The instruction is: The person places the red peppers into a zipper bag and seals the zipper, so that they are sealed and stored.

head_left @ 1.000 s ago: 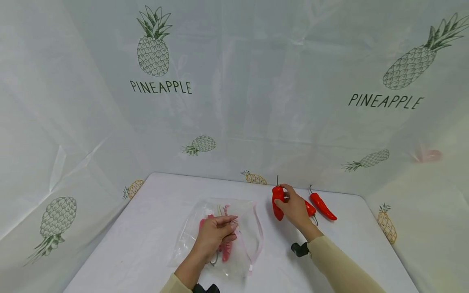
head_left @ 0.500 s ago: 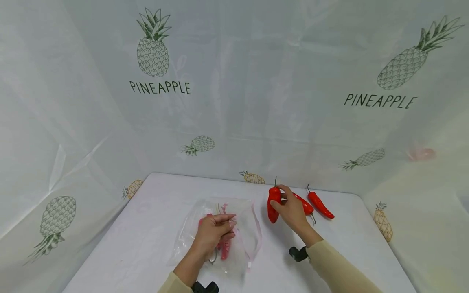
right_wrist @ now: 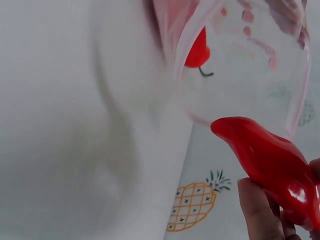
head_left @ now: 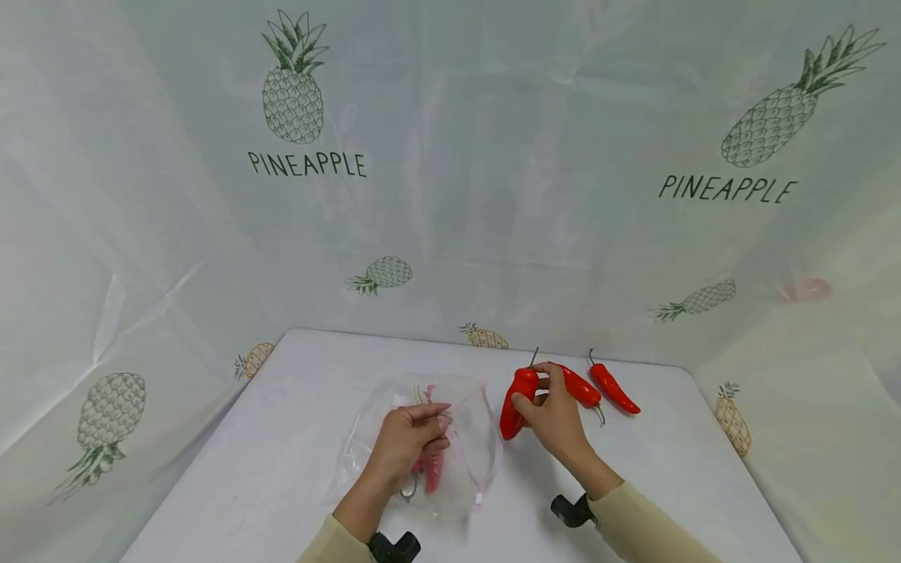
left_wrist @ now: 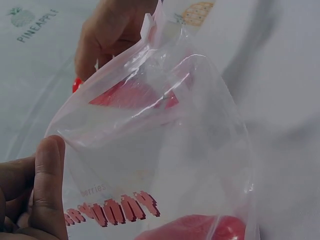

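Observation:
My left hand [head_left: 403,440] pinches the pink-edged rim of a clear plastic zip bag [head_left: 477,438] with pink lettering. In the left wrist view, the thumb [left_wrist: 48,175] lies along the rim and the bag's mouth gapes. A red chili pepper [left_wrist: 200,228] lies inside, partly cut off by the frame. My right hand [head_left: 559,418] grips another red chili pepper [head_left: 518,404] by its stem end, just right of the bag's mouth. In the right wrist view, that pepper's tip [right_wrist: 225,125] points toward the opening.
Two more red chili peppers, one [head_left: 582,389] just behind my right hand and one [head_left: 614,389] farther right, lie on the white table [head_left: 239,469] near its back edge. A pale pineapple-print sheet [head_left: 493,195] hangs behind and around the table.
My right hand has carried its pepper left and lower toward the bag, and the pepper has tilted. More of the pepper behind that hand shows. The left hand has hardly moved.

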Tool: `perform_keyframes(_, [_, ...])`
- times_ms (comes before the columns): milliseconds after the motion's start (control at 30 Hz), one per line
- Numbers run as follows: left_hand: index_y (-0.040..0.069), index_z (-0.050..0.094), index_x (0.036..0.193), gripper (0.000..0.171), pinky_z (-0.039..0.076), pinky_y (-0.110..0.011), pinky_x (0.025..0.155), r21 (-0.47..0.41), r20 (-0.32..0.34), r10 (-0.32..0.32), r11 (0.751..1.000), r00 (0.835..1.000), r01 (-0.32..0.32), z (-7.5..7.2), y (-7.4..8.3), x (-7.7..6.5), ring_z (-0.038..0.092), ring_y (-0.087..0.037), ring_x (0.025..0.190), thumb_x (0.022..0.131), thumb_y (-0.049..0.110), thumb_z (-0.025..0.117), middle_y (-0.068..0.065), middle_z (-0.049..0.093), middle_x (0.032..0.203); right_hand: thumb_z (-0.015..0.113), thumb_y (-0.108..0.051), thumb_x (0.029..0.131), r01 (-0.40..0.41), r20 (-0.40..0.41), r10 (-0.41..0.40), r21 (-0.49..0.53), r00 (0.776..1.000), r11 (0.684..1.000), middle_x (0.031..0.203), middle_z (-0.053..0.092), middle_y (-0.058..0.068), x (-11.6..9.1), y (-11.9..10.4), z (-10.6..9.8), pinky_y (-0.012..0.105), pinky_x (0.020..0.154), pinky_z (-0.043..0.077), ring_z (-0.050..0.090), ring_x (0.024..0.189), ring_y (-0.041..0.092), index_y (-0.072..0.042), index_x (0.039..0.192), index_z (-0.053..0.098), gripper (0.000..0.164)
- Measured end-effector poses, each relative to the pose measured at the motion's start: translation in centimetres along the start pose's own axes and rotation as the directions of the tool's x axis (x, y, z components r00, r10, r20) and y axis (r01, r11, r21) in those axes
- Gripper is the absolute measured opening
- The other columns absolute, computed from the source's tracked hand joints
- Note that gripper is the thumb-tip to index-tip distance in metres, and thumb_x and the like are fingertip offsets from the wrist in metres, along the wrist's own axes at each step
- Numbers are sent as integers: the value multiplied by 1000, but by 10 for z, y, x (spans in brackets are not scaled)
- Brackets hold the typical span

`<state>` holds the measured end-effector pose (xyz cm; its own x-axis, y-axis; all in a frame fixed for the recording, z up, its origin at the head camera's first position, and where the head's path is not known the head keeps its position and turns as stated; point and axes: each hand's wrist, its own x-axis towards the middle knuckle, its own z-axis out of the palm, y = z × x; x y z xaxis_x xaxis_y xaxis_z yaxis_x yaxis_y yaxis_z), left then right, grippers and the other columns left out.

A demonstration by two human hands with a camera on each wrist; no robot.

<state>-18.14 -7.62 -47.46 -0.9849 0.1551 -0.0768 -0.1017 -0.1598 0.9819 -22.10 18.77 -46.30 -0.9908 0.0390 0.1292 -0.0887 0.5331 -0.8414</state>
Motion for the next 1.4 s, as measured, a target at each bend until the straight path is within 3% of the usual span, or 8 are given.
perform_keyframes(267, [-4,71,132,35,66,-26,80,18,-19,-9,1000,1000,9,1,3,1,74,-12,83,99,10,74,-16,74,113,80,-15,92,37,-11,-37,37,999,999,134,60,17,-17,-13,11,34,71,67,61,107,31,-15,146,38,69])
perform_keyframes(600, [0,71,133,37,66,-28,81,26,-31,-21,999,999,22,3,3,0,76,-14,82,99,14,75,-20,74,117,79,-12,92,68,33,-69,45,997,997,129,61,14,-35,-14,32,24,68,63,61,94,22,-11,132,41,55])
perform_keyframes(1033, [4,73,132,36,65,-29,82,57,-32,-3,998,999,5,0,2,3,78,-18,86,99,18,75,-21,74,119,83,-15,90,71,103,-76,51,992,996,121,63,16,-42,-18,44,25,64,65,63,90,20,-11,132,45,57])
perform_keyframes(1400, [2,73,132,37,66,-28,80,51,-22,2,999,1000,0,2,4,3,76,-15,82,99,17,76,-15,75,111,83,-17,91,97,177,-99,18,979,995,126,63,18,-44,-18,47,25,64,65,65,87,18,-8,131,46,55])
